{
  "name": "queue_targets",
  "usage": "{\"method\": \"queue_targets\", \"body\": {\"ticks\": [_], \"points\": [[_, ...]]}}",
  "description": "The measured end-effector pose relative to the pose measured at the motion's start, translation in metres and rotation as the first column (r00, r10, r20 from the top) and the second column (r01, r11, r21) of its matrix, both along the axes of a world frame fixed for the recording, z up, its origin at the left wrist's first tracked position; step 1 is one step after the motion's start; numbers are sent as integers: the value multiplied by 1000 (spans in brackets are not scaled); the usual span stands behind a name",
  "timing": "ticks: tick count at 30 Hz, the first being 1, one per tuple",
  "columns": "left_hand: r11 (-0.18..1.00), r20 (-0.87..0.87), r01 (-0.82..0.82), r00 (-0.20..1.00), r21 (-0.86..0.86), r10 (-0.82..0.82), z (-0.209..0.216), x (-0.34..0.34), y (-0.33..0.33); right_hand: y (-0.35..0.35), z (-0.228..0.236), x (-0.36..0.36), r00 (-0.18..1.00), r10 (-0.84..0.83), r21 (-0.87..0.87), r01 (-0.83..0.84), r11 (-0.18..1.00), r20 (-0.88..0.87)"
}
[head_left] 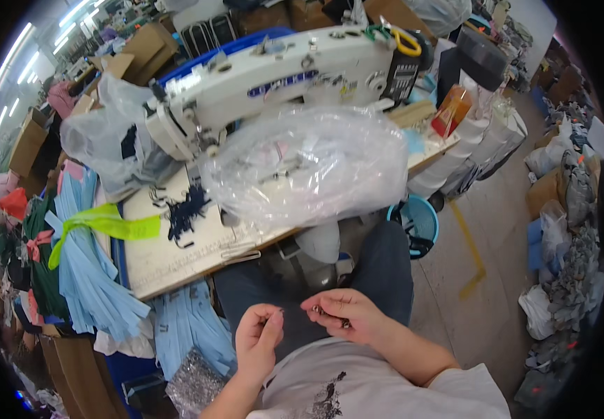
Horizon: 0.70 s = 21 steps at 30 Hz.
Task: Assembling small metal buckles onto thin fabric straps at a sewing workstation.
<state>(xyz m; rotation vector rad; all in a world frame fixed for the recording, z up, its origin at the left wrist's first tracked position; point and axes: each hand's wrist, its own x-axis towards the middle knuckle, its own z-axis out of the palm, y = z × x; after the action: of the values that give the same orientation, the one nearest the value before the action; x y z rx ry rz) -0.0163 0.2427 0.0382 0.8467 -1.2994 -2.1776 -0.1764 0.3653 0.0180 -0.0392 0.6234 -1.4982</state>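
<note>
My left hand [258,340] is held over my lap with thumb and fingers pinched on something very small; what it is I cannot tell. My right hand [341,314] is next to it, fingers curled around several small metal pieces [331,315]. Both hands hover above my dark blue trousers [385,269], just below the sewing table's front edge. A bag of small grey metal parts [194,383] lies to the left of my left forearm.
A white sewing machine [281,77] stands on the wooden table [176,258], with a crumpled clear plastic bag [309,167] in front of it and dark thread scraps [187,209]. Light blue fabric bundles [89,265] hang at left. A blue bucket [420,222] sits on the floor at right.
</note>
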Motion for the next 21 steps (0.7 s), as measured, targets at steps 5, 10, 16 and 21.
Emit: {"method": "queue_targets", "body": {"ticks": [5, 10, 16, 21], "points": [[977, 45, 73, 997, -199, -65, 2, 6, 8, 8, -3, 7, 984, -8, -70, -5, 998, -180], [821, 173, 210, 975, -530, -137, 8, 14, 15, 10, -2, 19, 980, -86, -97, 69, 993, -181], [680, 214, 203, 974, -705, -70, 19, 8, 19, 9, 7, 25, 927, -115, -74, 95, 993, -357], [577, 227, 209, 973, -789, -42, 17, 8, 16, 6, 7, 28, 841, -160, -103, 124, 987, -517]]}}
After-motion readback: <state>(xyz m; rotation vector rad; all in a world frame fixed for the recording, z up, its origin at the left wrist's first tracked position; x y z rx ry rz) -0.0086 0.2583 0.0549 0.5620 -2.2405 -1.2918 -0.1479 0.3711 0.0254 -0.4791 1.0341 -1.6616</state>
